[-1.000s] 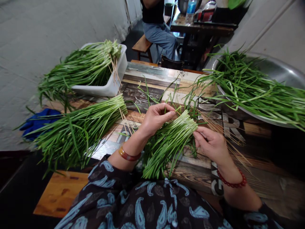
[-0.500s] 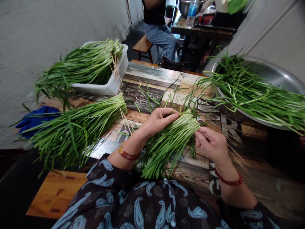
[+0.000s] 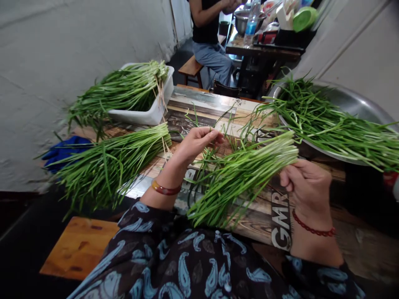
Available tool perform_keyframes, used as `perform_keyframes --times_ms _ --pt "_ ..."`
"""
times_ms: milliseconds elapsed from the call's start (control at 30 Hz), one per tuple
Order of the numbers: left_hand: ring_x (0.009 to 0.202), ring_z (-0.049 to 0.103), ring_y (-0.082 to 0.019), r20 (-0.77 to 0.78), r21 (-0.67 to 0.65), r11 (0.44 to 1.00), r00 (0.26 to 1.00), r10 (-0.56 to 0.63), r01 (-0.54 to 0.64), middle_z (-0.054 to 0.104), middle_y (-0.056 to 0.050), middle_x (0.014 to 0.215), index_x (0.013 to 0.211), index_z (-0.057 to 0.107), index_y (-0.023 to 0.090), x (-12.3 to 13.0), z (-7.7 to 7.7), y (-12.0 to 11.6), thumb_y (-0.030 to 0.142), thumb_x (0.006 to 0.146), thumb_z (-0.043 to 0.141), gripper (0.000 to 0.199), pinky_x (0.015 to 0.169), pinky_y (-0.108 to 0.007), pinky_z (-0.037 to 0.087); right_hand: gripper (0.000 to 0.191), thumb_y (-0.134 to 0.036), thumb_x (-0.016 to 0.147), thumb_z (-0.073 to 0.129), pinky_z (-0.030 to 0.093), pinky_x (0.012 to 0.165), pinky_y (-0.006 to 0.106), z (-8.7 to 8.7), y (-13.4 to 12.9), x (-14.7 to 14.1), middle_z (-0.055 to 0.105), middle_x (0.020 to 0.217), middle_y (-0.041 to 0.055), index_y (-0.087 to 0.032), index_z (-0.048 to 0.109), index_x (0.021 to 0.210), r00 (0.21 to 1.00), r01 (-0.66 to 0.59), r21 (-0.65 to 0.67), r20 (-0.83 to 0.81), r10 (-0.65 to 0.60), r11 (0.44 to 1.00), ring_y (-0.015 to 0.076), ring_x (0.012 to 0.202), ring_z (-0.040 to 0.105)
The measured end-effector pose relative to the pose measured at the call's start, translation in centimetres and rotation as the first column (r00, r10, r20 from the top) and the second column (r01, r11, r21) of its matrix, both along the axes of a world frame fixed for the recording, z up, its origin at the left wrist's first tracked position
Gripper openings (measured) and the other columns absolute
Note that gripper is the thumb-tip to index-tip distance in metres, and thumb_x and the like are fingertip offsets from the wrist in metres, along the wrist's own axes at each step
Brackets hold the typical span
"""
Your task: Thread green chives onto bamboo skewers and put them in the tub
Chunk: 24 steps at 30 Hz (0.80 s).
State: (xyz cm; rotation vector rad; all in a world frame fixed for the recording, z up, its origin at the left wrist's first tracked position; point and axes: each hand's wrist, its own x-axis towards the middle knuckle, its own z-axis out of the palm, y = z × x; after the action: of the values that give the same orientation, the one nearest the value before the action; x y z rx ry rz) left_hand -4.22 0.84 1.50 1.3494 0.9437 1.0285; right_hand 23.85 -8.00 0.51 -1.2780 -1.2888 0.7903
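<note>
"What's biggest from your seat?"

"The patterned table [image 3: 202, 98] in front of me. Beyond it, a person [image 3: 204, 31] sits at another table [image 3: 264, 49]."

"Next?"

"On my right, the steel basin [image 3: 358, 101], with loose green stalks [image 3: 330, 124] spilling over its rim. At far left, the white tub [image 3: 157, 113], heaped with more greens [image 3: 124, 89]. Nearer on that side lies a second bundle [image 3: 115, 155], leaves over the table's edge, partly covering a blue glove [image 3: 67, 150]."

"And the one you're handling?"

"The near bundle [image 3: 243, 176] is right before me, between my hands, pale ends up and to the right, leaves slanting down towards my shirt."

"Grip?"

"My right hand [image 3: 308, 182] pinches the edge of those pale ends, thumb against fingers. My left hand [image 3: 199, 141] is apart from them, thumb pressed to forefinger; I can't tell if anything's between."

"Smallest?"

"An amber bangle [image 3: 165, 189] on the left wrist, a thin red bracelet [image 3: 313, 230] on the right."
</note>
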Motion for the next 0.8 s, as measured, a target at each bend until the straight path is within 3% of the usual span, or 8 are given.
perform_keyframes --times_ms 133,233,300,400,467,633,700,800 --pt "0.081 0.066 -0.016 -0.099 0.163 0.962 0.966 0.237 -0.219 0.073 -0.011 0.098 0.103 0.072 0.014 -0.4 0.2 0.8 0.040 0.088 0.063 0.032 0.073 -0.027 0.051 0.010 -0.017 0.076 0.064 0.025 0.032 0.022 0.8 -0.6 1.4 0.050 0.044 -0.0017 -0.018 0.066 0.066 0.996 0.035 -0.018 -0.083 -0.037 0.999 0.0083 0.035 0.038" --pt "0.097 0.063 -0.019 -0.198 0.376 0.848 0.861 0.468 -0.374 0.067 -0.013 0.122 0.123 0.065 0.017 -0.9 0.1 1.5 0.030 0.084 0.068 0.041 0.079 -0.029 0.050 0.009 -0.017 0.076 0.064 0.022 0.032 0.024 0.8 -0.8 2.2 0.048 0.042 -0.0012 -0.018 0.067 0.068 0.994 -0.002 -0.025 -0.113 -0.001 1.000 0.0085 0.034 0.037" --pt "0.107 0.059 -0.022 -0.247 0.487 0.781 0.796 0.553 -0.391 0.062 -0.013 0.131 0.128 0.062 0.019 -1.3 0.1 1.6 0.026 0.083 0.069 0.046 0.086 -0.031 0.049 0.007 -0.017 0.076 0.064 0.020 0.032 0.024 0.7 -0.7 2.6 0.049 0.043 -0.0006 -0.018 0.069 0.071 0.992 -0.022 -0.013 -0.122 0.020 1.000 0.0086 0.033 0.036" --pt "0.111 0.058 -0.023 -0.335 0.603 0.734 0.735 0.589 -0.313 0.063 -0.012 0.127 0.124 0.064 0.019 -1.8 0.4 1.2 0.023 0.084 0.065 0.040 0.095 -0.035 0.046 0.007 -0.017 0.077 0.065 0.020 0.032 0.024 0.6 -0.6 2.7 0.050 0.043 -0.0004 -0.019 0.071 0.077 0.991 -0.038 -0.002 -0.127 0.038 0.999 0.0089 0.033 0.036" --pt "0.106 0.059 -0.022 -0.401 0.626 0.742 0.719 0.568 -0.238 0.067 -0.011 0.117 0.117 0.068 0.017 -1.8 0.7 0.8 0.023 0.086 0.062 0.032 0.095 -0.035 0.045 0.007 -0.017 0.077 0.066 0.022 0.032 0.024 0.7 -0.5 2.8 0.051 0.044 -0.0007 -0.019 0.072 0.078 0.989 -0.068 -0.012 -0.131 0.066 0.998 0.0088 0.033 0.037" --pt "0.087 0.063 -0.019 -0.583 0.482 0.876 0.745 0.324 -0.003 0.072 -0.010 0.097 0.100 0.074 0.014 0.0 0.2 1.8 0.021 0.088 0.057 0.023 0.082 -0.030 0.048 0.007 -0.019 0.081 0.065 0.029 0.034 0.021 0.6 -0.2 2.6 0.053 0.046 -0.0011 -0.017 0.072 0.080 0.986 -0.148 -0.112 -0.096 0.138 0.983 0.0086 0.036 0.042" --pt "0.087 0.064 -0.019 -0.689 0.418 0.905 0.675 0.263 0.075 0.073 -0.011 0.095 0.098 0.075 0.013 1.1 -0.6 3.2 0.018 0.087 0.056 0.023 0.083 -0.030 0.047 0.007 -0.021 0.082 0.066 0.030 0.034 0.019 0.4 0.1 2.3 0.054 0.046 -0.0023 -0.017 0.071 0.080 0.985 -0.161 -0.128 -0.082 0.151 0.979 0.0076 0.036 0.042" --pt "0.094 0.064 -0.021 -0.823 0.344 0.936 0.504 0.263 0.074 0.073 -0.013 0.098 0.097 0.075 0.012 2.4 -2.3 5.4 0.015 0.087 0.053 0.024 0.088 -0.031 0.046 0.012 -0.028 0.080 0.069 0.030 0.032 0.017 -0.2 0.7 1.9 0.054 0.045 -0.0042 -0.016 0.069 0.078 0.980 -0.194 -0.122 -0.071 0.187 0.973 0.0062 0.034 0.041"
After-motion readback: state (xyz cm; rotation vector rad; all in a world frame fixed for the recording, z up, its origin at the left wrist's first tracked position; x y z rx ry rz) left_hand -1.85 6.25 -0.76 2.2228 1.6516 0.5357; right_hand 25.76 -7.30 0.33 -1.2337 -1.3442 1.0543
